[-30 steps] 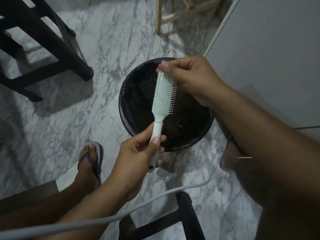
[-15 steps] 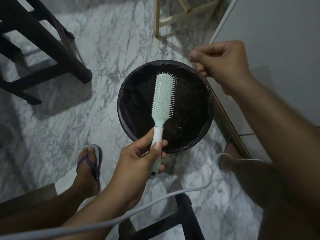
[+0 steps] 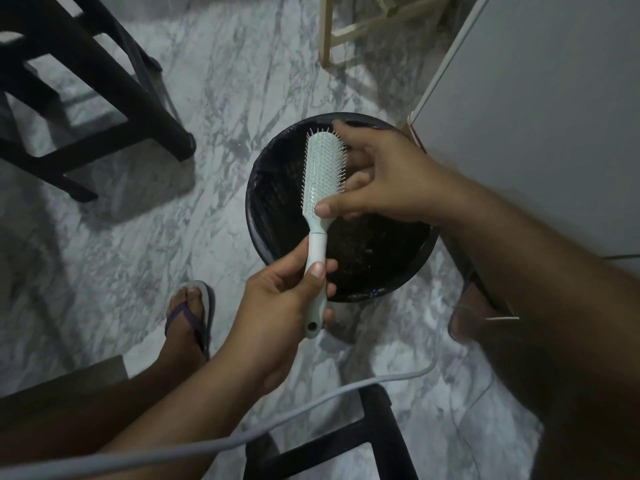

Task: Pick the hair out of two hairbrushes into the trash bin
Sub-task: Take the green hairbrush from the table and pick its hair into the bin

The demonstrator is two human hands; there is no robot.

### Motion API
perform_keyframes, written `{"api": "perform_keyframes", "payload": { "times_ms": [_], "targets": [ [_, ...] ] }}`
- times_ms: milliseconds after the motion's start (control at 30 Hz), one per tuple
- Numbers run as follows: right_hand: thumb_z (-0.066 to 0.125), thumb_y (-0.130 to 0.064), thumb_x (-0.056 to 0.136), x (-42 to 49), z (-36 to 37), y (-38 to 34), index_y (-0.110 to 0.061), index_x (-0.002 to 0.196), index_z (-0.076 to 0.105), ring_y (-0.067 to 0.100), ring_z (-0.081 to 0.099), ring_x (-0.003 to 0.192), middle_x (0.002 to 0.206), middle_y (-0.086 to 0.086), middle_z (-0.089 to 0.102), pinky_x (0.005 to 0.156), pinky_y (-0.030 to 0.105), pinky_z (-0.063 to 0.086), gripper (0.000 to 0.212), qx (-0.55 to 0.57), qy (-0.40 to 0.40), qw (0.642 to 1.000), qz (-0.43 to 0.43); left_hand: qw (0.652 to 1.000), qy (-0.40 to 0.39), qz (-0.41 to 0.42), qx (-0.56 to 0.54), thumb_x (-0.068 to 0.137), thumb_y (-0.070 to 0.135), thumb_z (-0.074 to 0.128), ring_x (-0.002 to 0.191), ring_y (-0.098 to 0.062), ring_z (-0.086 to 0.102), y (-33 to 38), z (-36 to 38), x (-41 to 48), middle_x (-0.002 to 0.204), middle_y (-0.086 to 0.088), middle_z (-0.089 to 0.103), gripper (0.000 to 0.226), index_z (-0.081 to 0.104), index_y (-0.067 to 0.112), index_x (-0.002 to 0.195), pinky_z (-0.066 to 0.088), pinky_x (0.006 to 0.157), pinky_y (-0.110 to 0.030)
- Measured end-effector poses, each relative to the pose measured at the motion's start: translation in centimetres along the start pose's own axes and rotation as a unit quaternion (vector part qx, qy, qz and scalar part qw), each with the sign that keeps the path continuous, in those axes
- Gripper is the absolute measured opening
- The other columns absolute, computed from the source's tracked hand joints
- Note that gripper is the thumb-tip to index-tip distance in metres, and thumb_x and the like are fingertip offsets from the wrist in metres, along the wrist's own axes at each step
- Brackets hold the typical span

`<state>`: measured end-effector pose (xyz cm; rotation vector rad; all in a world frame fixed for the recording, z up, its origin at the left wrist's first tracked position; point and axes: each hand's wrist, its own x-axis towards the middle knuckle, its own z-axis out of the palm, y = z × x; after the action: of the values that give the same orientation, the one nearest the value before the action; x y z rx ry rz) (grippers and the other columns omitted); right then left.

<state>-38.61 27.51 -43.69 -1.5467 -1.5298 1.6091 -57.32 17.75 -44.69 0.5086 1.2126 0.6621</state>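
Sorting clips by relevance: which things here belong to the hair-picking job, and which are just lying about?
Job: hairbrush, gripped at the handle by the left hand, right hand at its head; trash bin beneath.
Lying about: dark stool, wooden frame, grey cable, sandal, white cabinet.

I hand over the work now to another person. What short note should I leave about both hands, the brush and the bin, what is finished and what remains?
Left hand: grips the handle of the hairbrush, held over the trash bin.
Right hand: thumb on the lower end of the brush head, fingers curled along its right side.
Done: unclear; strands are too fine to see.
Left: finish this brush, drop the hair in the bin, then clean the second brush, which is not in view.
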Motion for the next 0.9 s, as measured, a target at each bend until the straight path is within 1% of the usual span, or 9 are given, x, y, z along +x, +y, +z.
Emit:
{"api": "perform_keyframes", "payload": {
  "times_ms": [67,200,300,433,567,633,700,833,900],
  "targets": [
    [0.086,-0.010,0.074,0.1,0.3,0.1,-0.009,0.154,0.029,0.020,0.074,0.097,0.114,0.006,0.071,0.073,0.043,0.064,0.098,-0.022,0.032,0.999,0.007,1.000,0.006,-0.002,0.004,0.095,0.012,0.058,0.074,-0.011,0.060,-0.1,0.0,0.0,0.096,0.002,0.072,0.039,0.066,0.027,0.130,0.052,0.063,-0.027],
    [0.074,-0.010,0.088,0.0,-0.2,0.0,-0.006,0.148,0.041,0.020,0.076,0.087,0.104,0.015,0.075,0.072,0.038,0.064,0.070,-0.021,0.046,0.999,0.009,1.000,0.000,-0.006,0.002,0.095,0.010,0.058,0.074,-0.011,0.060,-0.4,0.2,-0.2,0.094,0.003,0.073,0.040,0.066,0.026,0.130,0.053,0.064,-0.028],
    [0.068,-0.008,0.093,0.1,-0.4,0.0,-0.003,0.136,0.057,0.021,0.077,0.076,0.094,0.009,0.076,0.069,0.037,0.064,0.045,-0.007,0.089,0.996,0.006,1.000,-0.002,-0.004,0.004,0.095,0.011,0.058,0.075,-0.010,0.060,-0.4,0.3,-0.2,0.095,0.004,0.074,0.040,0.065,0.026,0.131,0.053,0.064,-0.028],
    [0.065,-0.008,0.095,0.1,-1.2,-0.6,0.003,0.112,0.071,0.015,0.074,0.060,0.083,0.011,0.075,0.058,0.030,0.063,0.021,-0.022,0.177,0.984,-0.024,1.000,0.000,0.011,0.006,0.090,0.012,0.061,0.072,-0.008,0.060,-0.1,0.2,-0.2,0.095,0.003,0.074,0.043,0.065,0.025,0.131,0.051,0.062,-0.027],
    [0.068,-0.020,0.094,0.2,-2.9,-0.5,-0.009,0.093,0.074,0.005,0.065,0.047,0.074,-0.001,0.075,0.049,0.020,0.055,0.013,-0.069,0.285,0.955,-0.046,1.000,0.008,0.012,-0.005,0.093,0.010,0.059,0.075,-0.012,0.058,0.0,0.0,0.0,0.096,0.003,0.073,0.042,0.064,0.024,0.132,0.050,0.062,-0.029],
    [0.072,-0.032,0.090,0.0,-2.8,-0.2,-0.016,0.079,0.074,0.000,0.058,0.044,0.067,-0.005,0.071,0.049,0.012,0.046,0.019,-0.142,0.287,0.944,-0.080,1.000,0.013,0.012,-0.004,0.094,0.010,0.059,0.075,-0.011,0.059,0.0,-0.1,0.1,0.096,0.004,0.073,0.041,0.065,0.026,0.131,0.050,0.062,-0.029],
    [0.075,-0.043,0.085,-0.2,-1.8,-0.1,-0.018,0.069,0.069,0.001,0.053,0.046,0.059,-0.006,0.063,0.050,0.013,0.043,0.030,-0.209,0.269,0.931,-0.133,1.000,0.017,0.013,-0.001,0.094,0.009,0.059,0.073,-0.009,0.059,0.0,-0.1,0.2,0.094,0.005,0.073,0.041,0.065,0.026,0.131,0.049,0.063,-0.030],
    [0.070,-0.029,0.083,-0.4,0.5,-0.4,-0.021,0.088,0.072,0.001,0.056,0.059,0.073,-0.009,0.064,0.060,0.020,0.046,0.009,-0.281,0.147,0.931,-0.182,1.000,0.019,0.013,0.011,0.095,0.009,0.058,0.075,-0.009,0.060,-0.1,0.0,0.4,0.096,0.004,0.072,0.042,0.063,0.026,0.133,0.050,0.063,-0.029],
    [0.068,-0.029,0.083,-0.4,0.9,-0.5,-0.024,0.092,0.074,-0.004,0.054,0.062,0.079,-0.012,0.064,0.064,0.020,0.047,0.012,-0.316,0.117,0.926,-0.168,1.000,0.020,0.005,0.009,0.096,0.008,0.058,0.076,-0.011,0.058,-0.3,0.1,0.4,0.097,0.001,0.071,0.042,0.062,0.024,0.134,0.049,0.061,-0.029]
  ]
}}
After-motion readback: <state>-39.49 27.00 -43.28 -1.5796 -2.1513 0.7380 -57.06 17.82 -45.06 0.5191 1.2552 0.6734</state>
